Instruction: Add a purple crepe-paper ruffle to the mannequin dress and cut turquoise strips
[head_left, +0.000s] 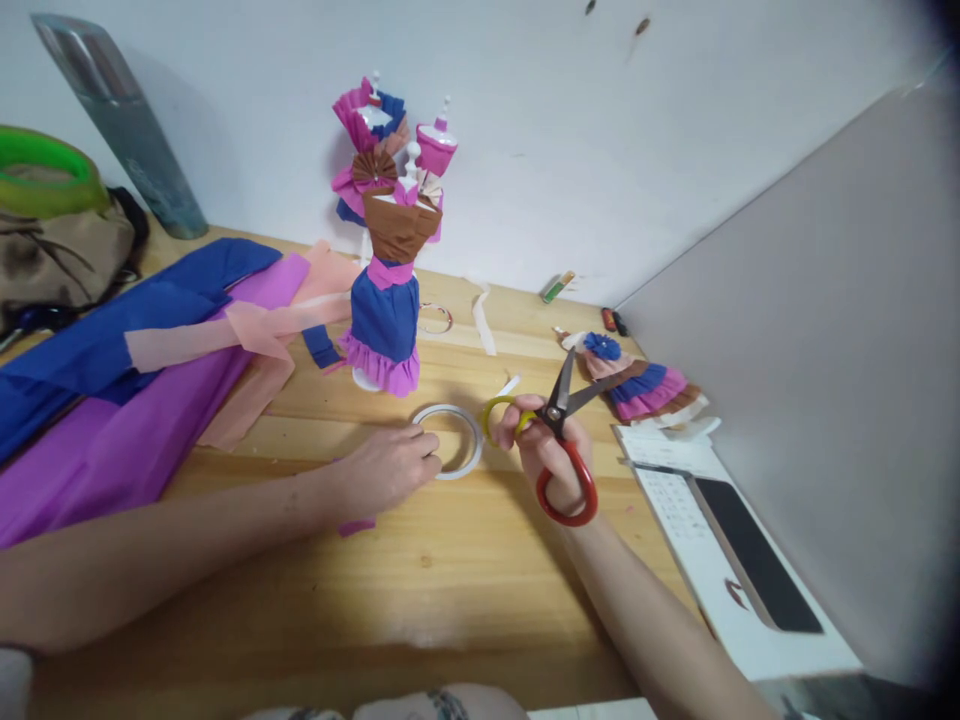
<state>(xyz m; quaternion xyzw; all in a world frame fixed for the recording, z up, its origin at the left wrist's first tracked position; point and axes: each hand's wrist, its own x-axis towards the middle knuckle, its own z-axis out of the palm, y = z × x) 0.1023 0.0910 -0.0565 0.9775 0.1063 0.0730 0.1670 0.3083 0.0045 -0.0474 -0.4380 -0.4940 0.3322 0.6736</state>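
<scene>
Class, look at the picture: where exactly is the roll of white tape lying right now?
The roll of white tape lies flat on the wooden table, centre of the head view, touching the left hand, left of the scissors.

light: soft, even and bright across the wooden table point(450, 590) and white wall point(600, 120).
shadows: faint, pooled under the left hand point(390, 465) and right hand point(544, 450).
glare: a pale sheen on the table's near edge.
edges: wide-angle bend; dark vignette at the right corners.
focus: centre sharp, margins softer.

Three dressed mannequins point(386, 290) stand, one paper dress point(637, 385) lies, one scissors point(562, 440), one tape ring point(450, 440).
</scene>
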